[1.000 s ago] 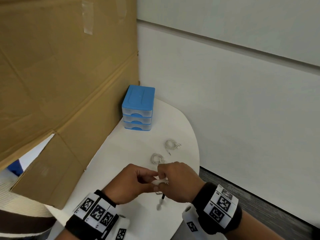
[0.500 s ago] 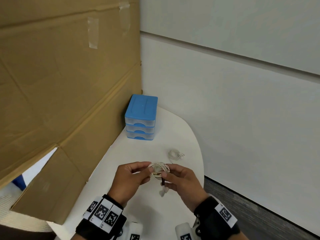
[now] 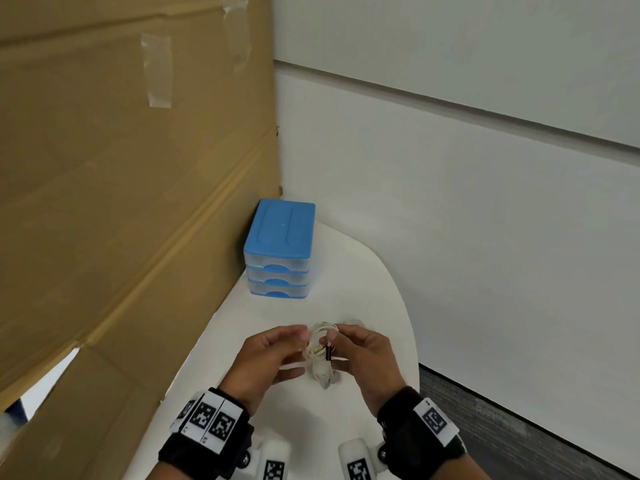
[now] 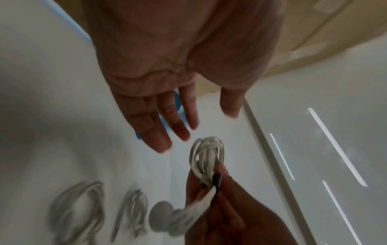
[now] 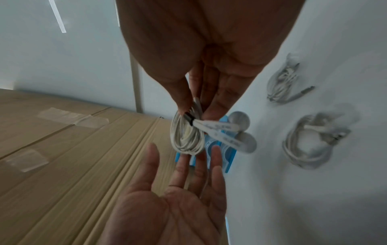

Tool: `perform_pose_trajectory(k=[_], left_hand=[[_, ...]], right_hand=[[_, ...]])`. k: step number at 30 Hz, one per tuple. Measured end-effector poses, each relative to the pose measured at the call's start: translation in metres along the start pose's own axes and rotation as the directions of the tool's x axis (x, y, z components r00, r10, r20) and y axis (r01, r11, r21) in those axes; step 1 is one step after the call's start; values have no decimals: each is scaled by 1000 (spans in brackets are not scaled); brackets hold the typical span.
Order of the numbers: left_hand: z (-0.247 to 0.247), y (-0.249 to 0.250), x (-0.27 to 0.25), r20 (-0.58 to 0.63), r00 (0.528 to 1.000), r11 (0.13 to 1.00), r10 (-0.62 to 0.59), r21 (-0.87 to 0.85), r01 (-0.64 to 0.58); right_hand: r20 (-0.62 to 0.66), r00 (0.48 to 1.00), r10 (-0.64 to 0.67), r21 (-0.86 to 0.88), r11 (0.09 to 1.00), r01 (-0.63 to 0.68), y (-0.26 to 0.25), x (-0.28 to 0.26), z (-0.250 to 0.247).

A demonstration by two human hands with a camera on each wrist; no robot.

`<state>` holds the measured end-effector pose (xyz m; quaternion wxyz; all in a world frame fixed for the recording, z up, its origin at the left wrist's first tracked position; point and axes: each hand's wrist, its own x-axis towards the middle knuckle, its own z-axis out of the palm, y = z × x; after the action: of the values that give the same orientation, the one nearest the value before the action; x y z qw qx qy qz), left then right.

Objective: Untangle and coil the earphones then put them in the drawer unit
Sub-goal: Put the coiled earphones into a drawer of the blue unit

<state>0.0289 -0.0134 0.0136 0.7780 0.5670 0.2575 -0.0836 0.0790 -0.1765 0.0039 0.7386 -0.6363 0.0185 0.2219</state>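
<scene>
A coil of white earphones (image 3: 320,341) with a dark band and two earbuds hanging below it is pinched between the thumb and fingers of my right hand (image 3: 334,349), above the white table (image 3: 311,427). The right wrist view shows the coil (image 5: 186,137) under the right hand (image 5: 198,107), earbuds sticking out to the right. My left hand (image 3: 301,349) is open beside the coil, fingers straight, palm towards it and apart from it (image 4: 196,129). The blue drawer unit (image 3: 278,251) stands at the table's far end, all three drawers closed.
Two more coiled earphones (image 5: 282,82) (image 5: 305,145) lie on the table past my hands. A tall cardboard sheet (image 3: 121,202) walls off the left side. A white wall (image 3: 450,237) runs along the right, beyond the table's curved edge.
My left hand has let go of the coil and opened. The right hand keeps its pinch, and both hands have turned palm-up and moved slightly towards the drawer unit.
</scene>
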Motion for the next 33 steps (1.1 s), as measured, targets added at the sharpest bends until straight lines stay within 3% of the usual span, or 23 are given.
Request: perform_pose_trajectory(k=[4,8,10,16,23,28,33], left_hand=[[1,27,47,-90,993,978,-81,-201,61],[1,54,100,-155,959,847,-238,-516,127],[5,62,116,-145,953,804,-264,-579,135],[13,65,138,-221,936,836,-273,-536,117],[16,73,143,-201,946,799,-256,-595,90],[13,43,108,-154,962,808,-225,-581,96],[5,11,77,-103,973,865,-204,-485,130]], right_hand=[[-120,992,35,-18,999,-37,-14,33,1],[-104,994,23,-54,998,-29,-39,50,2],[-104,994,30,-33,999,-33,-51,57,5],[-113,993,46,-11,999,-47,-68,79,16],[-115,992,47,-62,997,-54,-78,88,22],[-69,996,55,-51,997,-59,-95,94,32],[-27,998,64,-169,983,-67,-104,114,61]])
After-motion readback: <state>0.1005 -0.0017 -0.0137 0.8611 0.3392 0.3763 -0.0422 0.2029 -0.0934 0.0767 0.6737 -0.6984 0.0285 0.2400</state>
